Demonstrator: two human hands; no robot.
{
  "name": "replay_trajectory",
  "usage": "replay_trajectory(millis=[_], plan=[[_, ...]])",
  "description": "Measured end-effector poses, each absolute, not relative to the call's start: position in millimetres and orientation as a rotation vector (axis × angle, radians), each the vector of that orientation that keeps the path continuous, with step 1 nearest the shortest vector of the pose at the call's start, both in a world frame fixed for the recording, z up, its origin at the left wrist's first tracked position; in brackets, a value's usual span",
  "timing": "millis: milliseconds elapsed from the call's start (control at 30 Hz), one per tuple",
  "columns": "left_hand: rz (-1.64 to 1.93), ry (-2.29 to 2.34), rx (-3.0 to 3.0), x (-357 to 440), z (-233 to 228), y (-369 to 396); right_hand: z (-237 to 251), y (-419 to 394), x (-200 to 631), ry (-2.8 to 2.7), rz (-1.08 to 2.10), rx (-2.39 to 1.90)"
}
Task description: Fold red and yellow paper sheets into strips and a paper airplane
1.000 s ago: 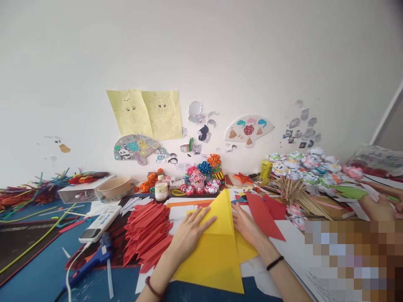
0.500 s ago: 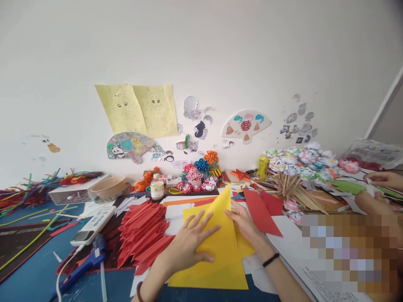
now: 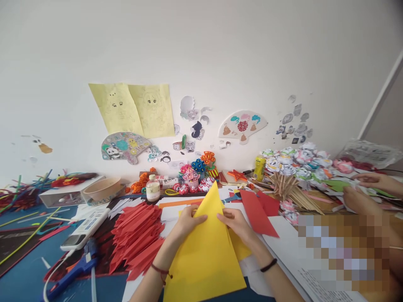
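Observation:
In front of me is a yellow sheet of paper (image 3: 203,256), folded so that its far end comes to a point. My left hand (image 3: 190,220) grips its left edge near the point, thumb on top and fingers underneath. On the opposite edge, my right hand (image 3: 236,222) pinches the paper the same way. More yellow paper (image 3: 241,247) shows under the right wrist. A heap of folded red paper pieces (image 3: 137,235) lies left of my left hand. Flat red paper pieces (image 3: 260,214) lie just beyond my right hand.
A blue glue gun (image 3: 77,270) and a white device with a cable (image 3: 85,230) lie at left. A small bottle (image 3: 153,188) stands behind the red heap. Wooden sticks (image 3: 285,186) and paper flowers (image 3: 299,161) are at right, near another person's hands (image 3: 365,197).
My left hand went from lying spread on the yellow paper to gripping its left edge. The paper's near edge has tilted and come closer to me. The view shifted slightly.

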State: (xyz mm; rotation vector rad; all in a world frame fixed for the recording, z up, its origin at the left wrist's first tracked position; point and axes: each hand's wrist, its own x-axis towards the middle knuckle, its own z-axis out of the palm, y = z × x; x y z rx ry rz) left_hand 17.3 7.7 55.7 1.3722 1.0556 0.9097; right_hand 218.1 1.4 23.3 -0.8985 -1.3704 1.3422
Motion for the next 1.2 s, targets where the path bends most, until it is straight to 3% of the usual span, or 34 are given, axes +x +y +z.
replay_trajectory(millis=[367,933,1200], plan=[[0.984,1.328,1.546,12.9,49.4,20.5,21.3,5.7,219.9,-1.420,1.343,-0.965],[0.910,1.366,1.541,13.4,67.9,8.9,14.8,8.1,215.2,-1.401,1.157,-0.949],[0.929,1.376,1.520,12.7,65.1,9.9,23.4,2.7,216.6,-1.401,1.248,-0.939]])
